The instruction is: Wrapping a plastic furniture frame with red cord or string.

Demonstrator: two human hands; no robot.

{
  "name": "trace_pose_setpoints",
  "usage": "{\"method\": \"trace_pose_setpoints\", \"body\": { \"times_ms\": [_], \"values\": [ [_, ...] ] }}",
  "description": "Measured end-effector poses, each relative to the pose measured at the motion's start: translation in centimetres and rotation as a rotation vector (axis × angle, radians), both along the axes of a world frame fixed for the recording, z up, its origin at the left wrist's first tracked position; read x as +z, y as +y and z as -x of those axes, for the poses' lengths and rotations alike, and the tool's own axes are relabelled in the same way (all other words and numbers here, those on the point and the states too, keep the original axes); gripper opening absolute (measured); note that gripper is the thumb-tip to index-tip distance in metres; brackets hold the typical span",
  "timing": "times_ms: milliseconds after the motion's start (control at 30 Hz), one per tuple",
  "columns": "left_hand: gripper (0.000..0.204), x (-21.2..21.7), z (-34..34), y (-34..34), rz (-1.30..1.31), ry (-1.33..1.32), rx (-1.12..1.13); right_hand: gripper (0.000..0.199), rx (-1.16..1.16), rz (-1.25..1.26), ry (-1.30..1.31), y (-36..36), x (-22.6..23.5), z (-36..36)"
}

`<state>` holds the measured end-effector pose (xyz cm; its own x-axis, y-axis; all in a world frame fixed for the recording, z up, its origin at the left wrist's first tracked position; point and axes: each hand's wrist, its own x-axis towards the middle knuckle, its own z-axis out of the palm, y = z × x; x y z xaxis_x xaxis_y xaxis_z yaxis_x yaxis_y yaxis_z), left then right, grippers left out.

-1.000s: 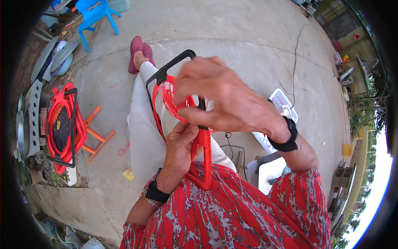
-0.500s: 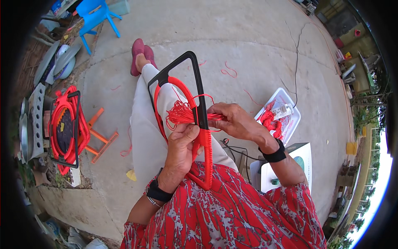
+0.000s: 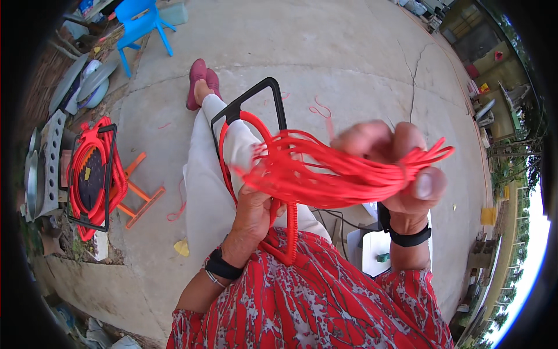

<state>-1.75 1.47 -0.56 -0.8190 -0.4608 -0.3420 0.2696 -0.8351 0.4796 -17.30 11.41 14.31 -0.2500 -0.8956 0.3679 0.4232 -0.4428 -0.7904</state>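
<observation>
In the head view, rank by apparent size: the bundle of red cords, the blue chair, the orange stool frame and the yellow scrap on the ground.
1. bundle of red cords, though it is close to the camera, which inflates it.
2. and 3. blue chair and orange stool frame look alike; unranked.
4. yellow scrap.

Outdoor concrete yard [image 3: 349, 58], craft workplace

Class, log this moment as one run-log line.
left hand: holds frame on lap | right hand: raised, pinching red cords | cords: run to frame
</observation>
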Motion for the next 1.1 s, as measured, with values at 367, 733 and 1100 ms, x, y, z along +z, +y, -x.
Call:
{"method": "trace_pose_setpoints", "body": {
  "times_ms": [367,733,1100],
  "values": [
    [0.047,0.0,-0.2,-0.7,0.011,0.119,-0.044,0.066,-0.761,-0.018,0.203,11.3,4.6,2.6],
    [0.025,-0.9,-0.5,-0.9,-0.019,0.054,-0.095,0.032,-0.543,-0.771,0.27,2.0,-6.4,-0.9],
    [0.026,-1.1,-0.5,-1.0,-0.019,0.031,-0.089,0.044,-0.436,-0.868,0.261,0.0,-7.3,-6.3]
  ]
}}
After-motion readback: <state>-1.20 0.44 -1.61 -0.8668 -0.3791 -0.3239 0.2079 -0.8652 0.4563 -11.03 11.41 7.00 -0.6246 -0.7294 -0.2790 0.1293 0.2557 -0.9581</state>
